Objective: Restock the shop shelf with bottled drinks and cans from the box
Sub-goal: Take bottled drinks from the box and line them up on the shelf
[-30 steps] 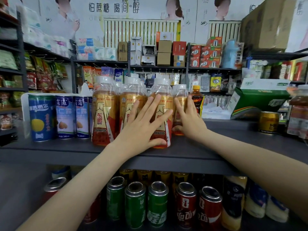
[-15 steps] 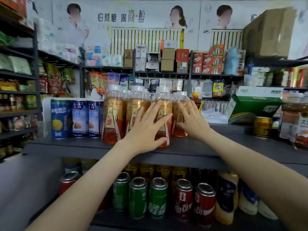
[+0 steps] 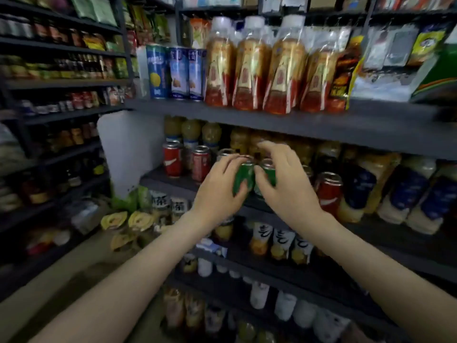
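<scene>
Two green cans stand side by side on the second shelf (image 3: 170, 180), among other cans. My left hand (image 3: 218, 194) grips the left green can (image 3: 243, 178), thumb on its front and fingers over its top. The right green can (image 3: 269, 173) sits under my right hand (image 3: 288, 186), whose thumb lies on its side while the fingers arch over its rim. On the top shelf (image 3: 296, 122), amber bottles with red and gold labels (image 3: 252, 68) stand in a row. The box is not in view.
Blue cans (image 3: 178, 73) stand left of the amber bottles. Red cans (image 3: 173, 162) flank the green ones, another red can (image 3: 329, 191) to the right, then blue-labelled bottles (image 3: 408, 194). Lower shelves hold more bottles. Snack racks line the aisle at left.
Both hands left the amber bottles on the top shelf and dropped to the second shelf, where they now hold the green cans. My view tilted downward and turned to the left.
</scene>
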The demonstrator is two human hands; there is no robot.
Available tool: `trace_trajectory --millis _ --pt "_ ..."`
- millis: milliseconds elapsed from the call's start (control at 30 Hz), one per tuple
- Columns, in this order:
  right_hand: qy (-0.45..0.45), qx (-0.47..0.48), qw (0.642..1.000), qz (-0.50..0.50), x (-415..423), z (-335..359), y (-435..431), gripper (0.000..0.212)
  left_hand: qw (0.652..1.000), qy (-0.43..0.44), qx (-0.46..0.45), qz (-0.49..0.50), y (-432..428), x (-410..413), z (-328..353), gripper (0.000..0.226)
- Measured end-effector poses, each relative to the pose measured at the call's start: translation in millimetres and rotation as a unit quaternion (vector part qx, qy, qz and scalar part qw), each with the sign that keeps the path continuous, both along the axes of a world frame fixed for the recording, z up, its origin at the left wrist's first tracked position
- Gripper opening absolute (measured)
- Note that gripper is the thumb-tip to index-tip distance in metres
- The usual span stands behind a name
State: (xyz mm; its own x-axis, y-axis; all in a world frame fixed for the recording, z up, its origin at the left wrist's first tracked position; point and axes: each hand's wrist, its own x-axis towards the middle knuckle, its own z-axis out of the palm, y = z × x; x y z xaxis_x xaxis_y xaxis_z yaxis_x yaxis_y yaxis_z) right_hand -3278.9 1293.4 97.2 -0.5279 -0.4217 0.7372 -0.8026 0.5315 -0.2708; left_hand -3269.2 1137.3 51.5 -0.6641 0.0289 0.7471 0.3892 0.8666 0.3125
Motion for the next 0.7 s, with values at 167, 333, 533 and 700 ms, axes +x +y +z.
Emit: trace_trajectory --millis 167,333,533,700 --pt "-0.100 0.087 0.987 0.088 39 -80 -71 0.043 0.987 -0.137 -0.008 0.084 -58 77 -82 0.048" --pt "-0.126 0.162 0.965 0.162 66 -138 -161 0.046 0.952 -0.234 0.014 0.198 -132 146 -125 0.056" --pt "-0.186 0.228 0.924 0.244 89 -190 -299 0.053 0.907 -0.302 0.047 0.292 -250 218 -163 0.054" --pt "-0.216 0.286 0.894 0.270 108 -229 -421 0.054 0.867 -0.349 0.061 0.351 -360 270 -193 0.052"
